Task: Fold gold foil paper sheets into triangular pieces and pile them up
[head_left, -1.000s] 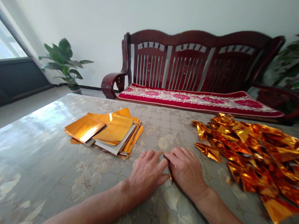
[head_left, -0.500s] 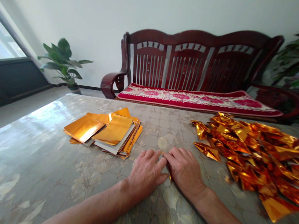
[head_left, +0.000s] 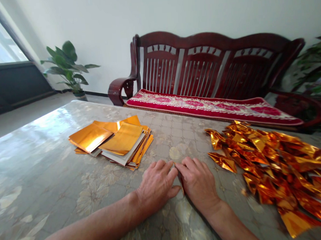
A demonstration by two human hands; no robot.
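Between my two hands, low on the table, is a narrow piece of gold foil paper (head_left: pixel 182 185), mostly covered by the fingers. My left hand (head_left: pixel 157 185) has its fingers curled and its thumb and forefinger at the paper's left edge. On the other side my right hand (head_left: pixel 199 181) is closed over the paper, fingers bent down. The two hands almost touch at the fingertips. Beyond my left hand lies a loose stack of flat gold foil sheets (head_left: pixel 123 138), some with pale undersides. To the right spreads a heap of folded gold foil pieces (head_left: pixel 283 167).
All of this rests on a table with a shiny, floral-patterned cover (head_left: pixel 58 184). Behind the table stands a dark red wooden bench (head_left: pixel 200 63) with a red floral seat mat (head_left: pixel 197 103). A potted plant (head_left: pixel 70 67) is at the back left, more foliage (head_left: pixel 317 67) at the right.
My hands have shifted only very slightly at the foil paper, and less of its shiny side shows between them. The stack and the heap are unchanged.
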